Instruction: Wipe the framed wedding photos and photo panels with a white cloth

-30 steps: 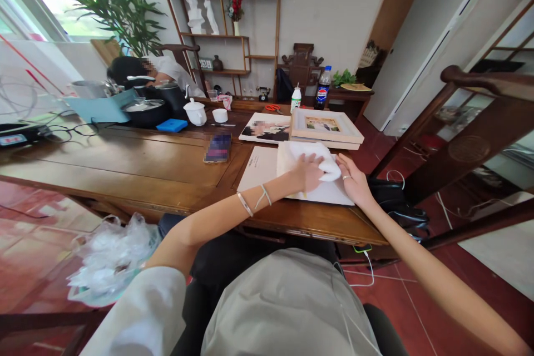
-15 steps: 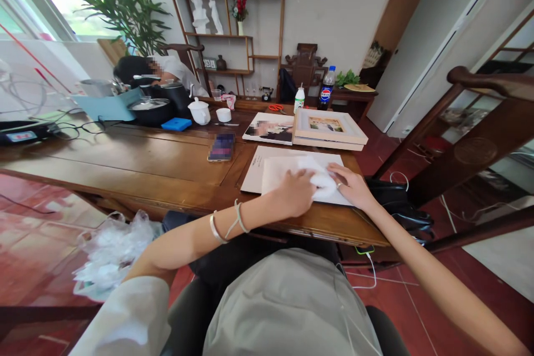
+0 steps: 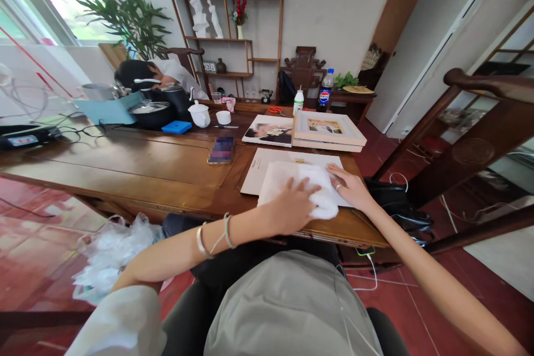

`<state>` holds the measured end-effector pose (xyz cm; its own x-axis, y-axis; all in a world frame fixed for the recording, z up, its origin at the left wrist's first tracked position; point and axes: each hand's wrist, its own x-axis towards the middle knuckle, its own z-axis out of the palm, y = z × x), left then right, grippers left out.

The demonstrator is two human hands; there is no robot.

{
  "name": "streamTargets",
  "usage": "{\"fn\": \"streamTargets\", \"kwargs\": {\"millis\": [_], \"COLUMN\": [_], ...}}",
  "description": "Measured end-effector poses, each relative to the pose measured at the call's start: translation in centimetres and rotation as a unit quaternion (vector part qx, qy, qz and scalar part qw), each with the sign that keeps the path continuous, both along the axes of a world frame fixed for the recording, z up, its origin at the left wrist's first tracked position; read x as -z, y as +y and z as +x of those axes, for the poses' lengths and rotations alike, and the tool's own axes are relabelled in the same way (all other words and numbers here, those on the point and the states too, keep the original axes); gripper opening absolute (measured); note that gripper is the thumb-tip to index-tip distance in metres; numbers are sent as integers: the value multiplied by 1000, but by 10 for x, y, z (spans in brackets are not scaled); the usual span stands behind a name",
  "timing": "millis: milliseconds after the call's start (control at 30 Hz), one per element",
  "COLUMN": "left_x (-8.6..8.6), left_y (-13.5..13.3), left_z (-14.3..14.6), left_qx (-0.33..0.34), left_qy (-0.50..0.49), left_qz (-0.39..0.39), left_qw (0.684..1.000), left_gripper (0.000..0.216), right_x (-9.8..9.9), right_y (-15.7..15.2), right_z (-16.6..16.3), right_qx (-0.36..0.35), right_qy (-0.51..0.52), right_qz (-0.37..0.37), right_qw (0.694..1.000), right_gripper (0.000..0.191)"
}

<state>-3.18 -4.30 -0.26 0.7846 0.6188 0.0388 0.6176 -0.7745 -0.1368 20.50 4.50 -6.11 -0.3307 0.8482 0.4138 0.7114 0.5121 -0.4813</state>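
A white cloth [image 3: 278, 179] lies spread, slightly rumpled, over a flat white board [image 3: 251, 176] at the table's near edge. My left hand [image 3: 295, 206] rests palm down on the cloth with its fingers spread. My right hand [image 3: 354, 188], a ring on one finger, lies at the board's right side with fingers stretched out beside the cloth. Whether its fingertips touch the cloth I cannot tell. Small print shows on the board's left part and a small yellowish mark near its far edge.
Behind the board lie a photo panel [image 3: 267, 131] and a framed picture [image 3: 329, 127]. A phone [image 3: 222, 149] is to the left. Farther back stand a cola bottle [image 3: 325, 90], a white bottle [image 3: 298, 102] and a white teapot [image 3: 199, 114]. Another person [image 3: 175, 73] leans over the table's far side.
My left hand has moved slightly left and toward me, its fingers now spread. The cloth lies flatter and reaches nearer the table edge. My right hand has stayed nearly in place.
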Motion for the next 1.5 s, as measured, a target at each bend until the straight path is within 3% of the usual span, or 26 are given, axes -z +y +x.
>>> {"fn": "streamTargets", "kwargs": {"millis": [100,167,233,433,533,633,867,1000,1100,1233,1367,1500], "left_x": [1,1,-1,6,14,14,15,20,13,1,3,11], "left_y": [-27,-26,-9,77,91,68,-28,-43,-24,30,82,83], "left_z": [-6,-10,-14,-23,-24,-20,-24,-28,-27,-30,-42,-53], "left_qx": [6,2,-7,-15,-29,-38,11,12,-32,-73,-73,-69], "left_qy": [0,-6,-13,-25,-23,-8,-6,-26,-7,21,7,-13], "left_qz": [15,19,17,32,48,57,76,90,79,53,25,22], "left_qw": [1000,1000,1000,999,998,998,997,996,996,996,997,997], "left_gripper": [30,29,30,39,42,36,27,26,27,32,34,33], "right_x": [1,1,2,2,1,1,3,2,1,1,1,1], "right_y": [0,0,0,1,0,0,1,1,0,0,0,0], "right_z": [0,0,0,0,0,0,0,0,-1,0,0,0], "right_qx": [-4,-3,-2,-2,-3,-1,-7,-4,-1,3,-2,0], "right_qy": [4,6,5,18,18,11,25,22,14,-1,5,4], "right_qz": [4,6,6,5,5,3,10,10,9,6,8,7], "right_qw": [1000,1000,1000,1000,1000,1000,1000,1000,1000,1000,1000,1000], "right_gripper": [36,36,36,35,34,34,33,33,33,35,34,34]}}
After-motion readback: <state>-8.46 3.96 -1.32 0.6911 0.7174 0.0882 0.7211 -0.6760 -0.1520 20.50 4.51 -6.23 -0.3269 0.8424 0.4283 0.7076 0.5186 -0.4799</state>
